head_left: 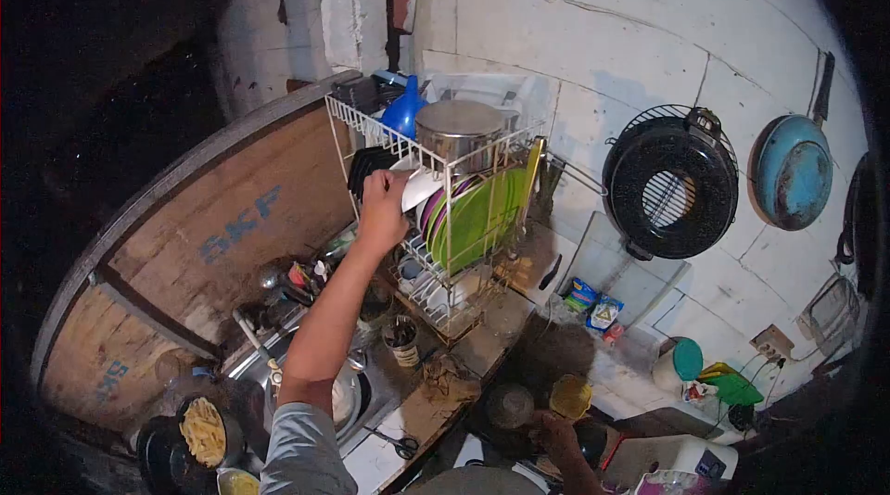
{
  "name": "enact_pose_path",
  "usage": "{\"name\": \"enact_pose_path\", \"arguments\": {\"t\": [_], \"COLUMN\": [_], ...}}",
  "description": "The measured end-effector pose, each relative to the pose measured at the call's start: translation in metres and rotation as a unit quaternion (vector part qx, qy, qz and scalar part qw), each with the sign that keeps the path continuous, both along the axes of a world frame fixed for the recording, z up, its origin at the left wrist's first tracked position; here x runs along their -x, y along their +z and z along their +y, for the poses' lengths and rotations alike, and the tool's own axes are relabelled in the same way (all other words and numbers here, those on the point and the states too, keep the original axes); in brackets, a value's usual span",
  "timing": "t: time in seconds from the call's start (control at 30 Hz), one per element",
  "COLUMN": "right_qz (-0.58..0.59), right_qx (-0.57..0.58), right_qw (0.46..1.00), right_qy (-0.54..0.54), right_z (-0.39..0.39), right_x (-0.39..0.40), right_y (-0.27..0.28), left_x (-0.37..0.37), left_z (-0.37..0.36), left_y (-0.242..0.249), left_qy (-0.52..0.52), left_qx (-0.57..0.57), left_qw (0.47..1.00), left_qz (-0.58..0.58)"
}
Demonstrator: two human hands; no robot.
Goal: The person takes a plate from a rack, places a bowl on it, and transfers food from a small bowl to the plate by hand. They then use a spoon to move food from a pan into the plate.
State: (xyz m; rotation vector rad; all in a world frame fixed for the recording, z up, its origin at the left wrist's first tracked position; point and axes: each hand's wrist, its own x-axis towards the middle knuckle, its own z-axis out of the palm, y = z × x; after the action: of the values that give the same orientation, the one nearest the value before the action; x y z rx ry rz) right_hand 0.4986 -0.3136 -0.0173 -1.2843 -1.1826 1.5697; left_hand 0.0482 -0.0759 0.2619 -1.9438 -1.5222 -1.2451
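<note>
Left hand [382,208] raised high on an outstretched arm, fingers closed over the rim of a white ceramic plate [419,187] standing on edge in the upper tier of the white wire dish rack [371,129], among a row of upright green and purple plastic plates [475,217]; upright slotting probably for draining. Overturned steel pot [461,129] and blue plastic jug [404,112] on the rack's top. Right hand [553,432] low near the counter, beside a yellow cup [569,396]; grip impossible to tell. Steel sink [348,393] below the rack.
</note>
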Motion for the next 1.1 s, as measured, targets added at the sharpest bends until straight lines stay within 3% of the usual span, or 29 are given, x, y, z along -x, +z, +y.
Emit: {"name": "enact_pose_path", "arguments": {"t": [0.07, 0.17, 0.27, 0.33, 0.4, 0.47, 0.57, 0.63, 0.7, 0.87, 0.97, 1.1], "right_qz": [0.108, -0.039, 0.03, -0.067, -0.04, 0.09, 0.107, 0.138, 0.135, 0.09, 0.083, 0.018], "right_qx": [0.104, -0.02, 0.046, -0.012, -0.005, 0.085, 0.095, 0.119, 0.171, 0.175, 0.188, 0.214], "right_qw": [0.988, 0.994, 0.995, 0.986, 0.974, 0.954, 0.909, 0.867, 0.833, 0.745, 0.665, 0.572], "right_qy": [-0.041, 0.098, 0.08, 0.154, 0.222, 0.273, 0.392, 0.464, 0.508, 0.637, 0.718, 0.792], "right_z": [0.001, 0.01, 0.017, 0.026, 0.032, 0.041, 0.055, 0.055, 0.041, -0.02, -0.065, -0.126], "right_x": [0.018, 0.027, 0.037, 0.034, 0.044, 0.068, 0.095, 0.113, 0.124, 0.154, 0.181, 0.208], "right_y": [0.034, 0.056, 0.046, 0.033, 0.033, 0.057, 0.058, 0.044, 0.038, 0.041, 0.039, 0.039], "left_x": [-0.001, 0.003, 0.001, -0.007, -0.02, -0.039, -0.08, -0.121, -0.173, -0.283, -0.335, -0.403], "left_z": [-0.019, -0.055, -0.108, -0.157, -0.216, -0.28, -0.38, -0.45, -0.514, -0.64, -0.684, -0.728], "left_y": [-0.002, -0.005, -0.011, -0.017, -0.022, -0.039, -0.069, -0.084, -0.106, -0.143, -0.157, -0.214], "left_qy": [0.019, 0.039, 0.071, 0.122, 0.163, 0.202, 0.286, 0.37, 0.431, 0.414, 0.455, 0.556], "left_qx": [-0.023, 0.005, 0.002, 0.015, -0.045, -0.101, -0.154, -0.153, -0.183, -0.401, -0.465, -0.519], "left_qw": [0.999, 0.999, 0.997, 0.991, 0.982, 0.961, 0.912, 0.847, 0.74, 0.514, 0.469, 0.406], "left_qz": [0.028, 0.016, -0.022, -0.046, -0.083, -0.159, -0.252, -0.349, -0.483, -0.636, -0.597, -0.506]}}
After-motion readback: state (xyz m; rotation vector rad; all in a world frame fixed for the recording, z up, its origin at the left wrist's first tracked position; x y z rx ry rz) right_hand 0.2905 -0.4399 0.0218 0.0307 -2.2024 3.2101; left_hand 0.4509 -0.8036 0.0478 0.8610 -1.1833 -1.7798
